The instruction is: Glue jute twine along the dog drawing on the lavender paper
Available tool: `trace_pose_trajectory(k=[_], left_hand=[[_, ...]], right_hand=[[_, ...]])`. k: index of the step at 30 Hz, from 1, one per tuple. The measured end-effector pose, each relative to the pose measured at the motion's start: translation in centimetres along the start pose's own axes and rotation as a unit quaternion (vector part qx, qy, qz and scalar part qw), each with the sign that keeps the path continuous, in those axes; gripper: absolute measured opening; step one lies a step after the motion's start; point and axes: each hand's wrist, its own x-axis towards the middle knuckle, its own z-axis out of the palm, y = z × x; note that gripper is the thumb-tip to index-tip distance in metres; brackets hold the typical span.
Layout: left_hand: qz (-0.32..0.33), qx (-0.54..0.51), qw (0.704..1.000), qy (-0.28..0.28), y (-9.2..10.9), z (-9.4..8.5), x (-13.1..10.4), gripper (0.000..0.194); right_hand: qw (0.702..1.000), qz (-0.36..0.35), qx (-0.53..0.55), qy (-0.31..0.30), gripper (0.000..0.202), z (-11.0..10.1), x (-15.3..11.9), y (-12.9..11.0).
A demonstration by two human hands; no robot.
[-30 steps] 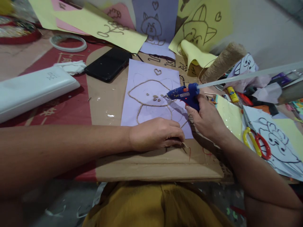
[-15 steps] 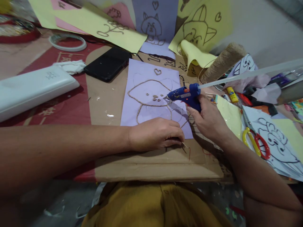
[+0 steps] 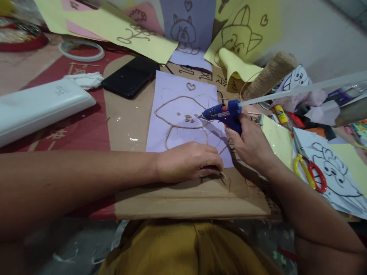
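Note:
A purple sheet of paper (image 3: 179, 82) lies on the cardboard, bearing a twine outline of an animal's head and body, with pencil lines showing at the ears. My right hand (image 3: 255, 141) is wrapped round a blue hot glue gun (image 3: 221, 113), whose long glue stick (image 3: 275, 96) juts out behind it. The nozzle points left, at the right side of the animal's face by one eye. My left hand (image 3: 190, 162) rests closed on the sheet's lower edge. A thin end of twine (image 3: 224, 175) pokes out by its fingertips; the rest is hidden.
Scissors (image 3: 311, 172) and drawn patterns (image 3: 334, 172) lie at the right. Behind the glue gun stands a twine roll (image 3: 269, 76). A black phone (image 3: 130, 77), a white power bank (image 3: 43, 105) and a tape roll (image 3: 82, 51) are at the left. Finished pictures (image 3: 186, 34) line the back.
My right hand and the glue gun have shifted very slightly left, the nozzle now nearer the animal's right-side eye. My left hand stays in place.

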Motion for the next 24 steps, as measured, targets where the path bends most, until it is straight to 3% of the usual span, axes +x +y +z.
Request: trace_pose_trajectory(k=[12, 24], left_hand=[[-0.001, -0.008, 1.0, 0.0, -0.02, 0.0, 0.0, 0.014], [-0.002, -0.007, 1.0, -0.002, 0.08, -0.03, -0.04, 0.015]], right_hand=[[0.999, -0.027, 0.015, -0.011, 0.042, -0.7, -0.35, -0.15], [1.0, 0.011, 0.0, -0.015, 0.038, -0.12, 0.39, -0.46]])
